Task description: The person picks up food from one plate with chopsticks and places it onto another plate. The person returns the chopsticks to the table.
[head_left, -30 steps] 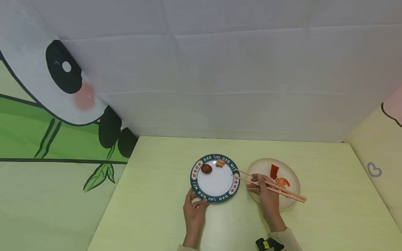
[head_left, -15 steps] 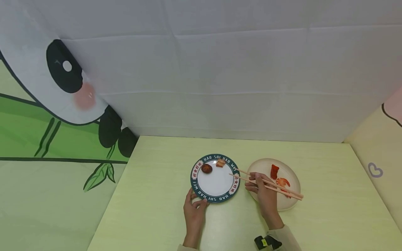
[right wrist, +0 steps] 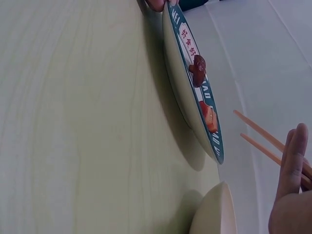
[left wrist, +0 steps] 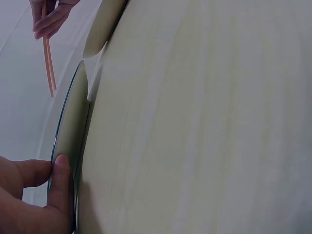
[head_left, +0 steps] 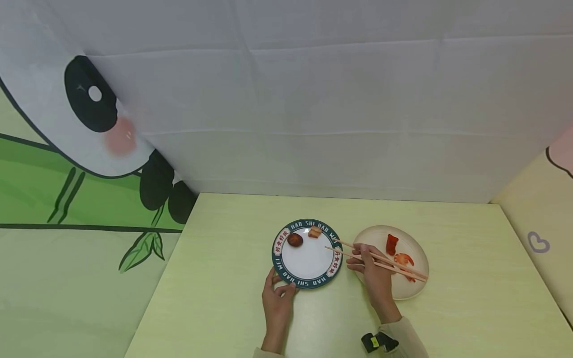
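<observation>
My left hand [head_left: 277, 306] grips the near left rim of a white plate with a green lettered border [head_left: 309, 285]; its thumb and a finger pinch the edge in the left wrist view. On that plate lie a brown mushroom [head_left: 295, 240] and a small layered piece of meat [head_left: 315, 232]. My right hand [head_left: 377, 281] holds a pair of wooden chopsticks [right wrist: 263, 132]. Their tips are apart over the plate's right border, with nothing between them. In the right wrist view the tips hang above the plate.
A cream plate [head_left: 370, 237] sits to the right, partly under my right hand and the chopsticks. It bears a dark red piece of food [head_left: 391, 244] and an orange shrimp [head_left: 403, 259]. A pale wall [head_left: 340, 114] rises behind the table [head_left: 224, 258].
My right hand has shifted slightly left and away from me, bringing the chopstick tips a little further over the green-bordered plate. My left hand and the food stay put.
</observation>
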`<state>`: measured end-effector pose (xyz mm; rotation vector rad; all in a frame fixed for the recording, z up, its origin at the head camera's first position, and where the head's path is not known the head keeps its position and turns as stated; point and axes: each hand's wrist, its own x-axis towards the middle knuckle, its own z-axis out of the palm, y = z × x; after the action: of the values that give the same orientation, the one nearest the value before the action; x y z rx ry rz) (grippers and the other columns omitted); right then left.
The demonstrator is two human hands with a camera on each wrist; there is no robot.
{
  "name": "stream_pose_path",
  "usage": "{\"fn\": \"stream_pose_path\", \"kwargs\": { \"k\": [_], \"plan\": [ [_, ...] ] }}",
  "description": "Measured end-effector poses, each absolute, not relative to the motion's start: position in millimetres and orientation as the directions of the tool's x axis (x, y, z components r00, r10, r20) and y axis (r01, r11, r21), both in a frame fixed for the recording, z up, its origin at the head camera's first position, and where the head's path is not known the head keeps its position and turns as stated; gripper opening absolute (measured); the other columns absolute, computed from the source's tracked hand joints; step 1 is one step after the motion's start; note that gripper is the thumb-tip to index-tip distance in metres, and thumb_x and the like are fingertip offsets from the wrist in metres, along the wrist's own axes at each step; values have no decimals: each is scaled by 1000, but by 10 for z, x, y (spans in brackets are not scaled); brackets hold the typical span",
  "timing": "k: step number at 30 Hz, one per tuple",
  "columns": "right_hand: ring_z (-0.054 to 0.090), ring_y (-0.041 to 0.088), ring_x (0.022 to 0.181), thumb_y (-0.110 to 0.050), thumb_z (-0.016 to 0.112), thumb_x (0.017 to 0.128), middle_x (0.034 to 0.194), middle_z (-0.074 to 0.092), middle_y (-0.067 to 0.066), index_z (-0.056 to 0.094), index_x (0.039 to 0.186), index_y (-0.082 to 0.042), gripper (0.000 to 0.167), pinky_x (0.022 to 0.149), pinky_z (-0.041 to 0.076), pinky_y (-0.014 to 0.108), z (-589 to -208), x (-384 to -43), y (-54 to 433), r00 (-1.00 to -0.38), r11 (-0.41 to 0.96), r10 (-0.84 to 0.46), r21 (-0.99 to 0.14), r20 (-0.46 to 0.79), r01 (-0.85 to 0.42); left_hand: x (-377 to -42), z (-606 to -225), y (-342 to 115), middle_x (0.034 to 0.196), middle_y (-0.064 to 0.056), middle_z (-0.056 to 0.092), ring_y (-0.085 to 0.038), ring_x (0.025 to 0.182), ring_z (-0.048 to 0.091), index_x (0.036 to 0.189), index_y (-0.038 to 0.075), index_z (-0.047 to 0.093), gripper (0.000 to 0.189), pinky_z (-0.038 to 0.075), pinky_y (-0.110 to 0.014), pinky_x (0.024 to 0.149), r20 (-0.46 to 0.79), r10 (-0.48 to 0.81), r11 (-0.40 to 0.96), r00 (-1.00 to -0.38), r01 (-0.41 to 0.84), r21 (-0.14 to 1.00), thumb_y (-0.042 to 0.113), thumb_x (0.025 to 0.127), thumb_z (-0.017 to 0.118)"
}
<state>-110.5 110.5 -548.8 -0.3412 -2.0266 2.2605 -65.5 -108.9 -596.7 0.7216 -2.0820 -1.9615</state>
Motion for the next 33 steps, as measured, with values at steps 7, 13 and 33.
{"fn": "stream_pose_path", "kwargs": {
  "k": [7,13,33],
  "plan": [
    [74,10,80,-17,48,114,117,64,30,65,127,10,35,77,70,25,-5514,-1143,1094,-974,-93,210,-994,-84,66,-649,-5942,-1091,118,-22,54,-26,85,72,155,-8,42,76,71,-29,71,-184,-466,16,-866,-216,976,-17,84,71],
    [76,13,80,-15,49,113,111,67,26,66,126,11,34,76,69,25,-5503,-1159,1068,-976,-86,210,-995,-64,46,-639,-5913,-1087,118,-21,54,-27,85,72,155,-8,41,76,70,-28,71,-187,-463,15,-866,-219,976,-17,85,70],
    [76,17,81,-9,47,113,117,61,32,65,126,13,31,74,70,25,-5554,-1230,1005,-984,-104,173,-994,-49,31,-643,-5949,-1093,118,-21,55,-24,82,71,154,-7,43,75,71,-31,71,-179,-468,23,-865,-215,976,-15,86,72]
  ]
}}
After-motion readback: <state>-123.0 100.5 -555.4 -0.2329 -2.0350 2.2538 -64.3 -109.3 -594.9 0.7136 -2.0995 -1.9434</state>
